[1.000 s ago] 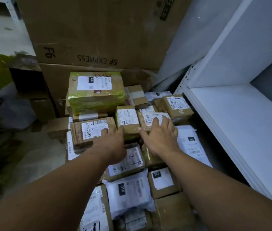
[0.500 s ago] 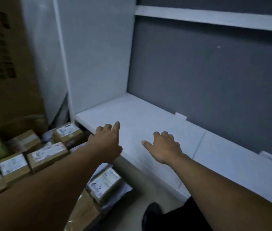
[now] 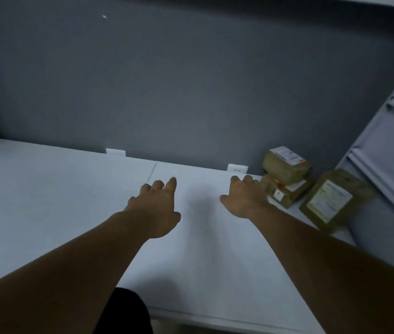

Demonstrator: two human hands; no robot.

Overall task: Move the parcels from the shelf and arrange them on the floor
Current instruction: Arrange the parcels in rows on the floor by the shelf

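Three brown cardboard parcels sit at the right end of the white shelf (image 3: 46,201). One small parcel (image 3: 286,165) lies on top of another (image 3: 285,192) against the back wall. A larger parcel (image 3: 333,201) with a white label leans beside them. My right hand (image 3: 244,196) reaches over the shelf with loose fingers, just left of the stacked parcels, holding nothing. My left hand (image 3: 157,206) hovers over the middle of the shelf, fingers relaxed and empty.
A grey back wall (image 3: 191,80) closes the shelf behind. A white shelf upright (image 3: 384,141) stands at the right. Two small white brackets (image 3: 237,168) sit along the back edge. My dark-clothed knee (image 3: 123,312) shows below the shelf's front edge.
My view swung right from the floor pile of parcels to the shelf. Both hands left the floor parcels and now reach over the shelf towards the parcels at its right end.
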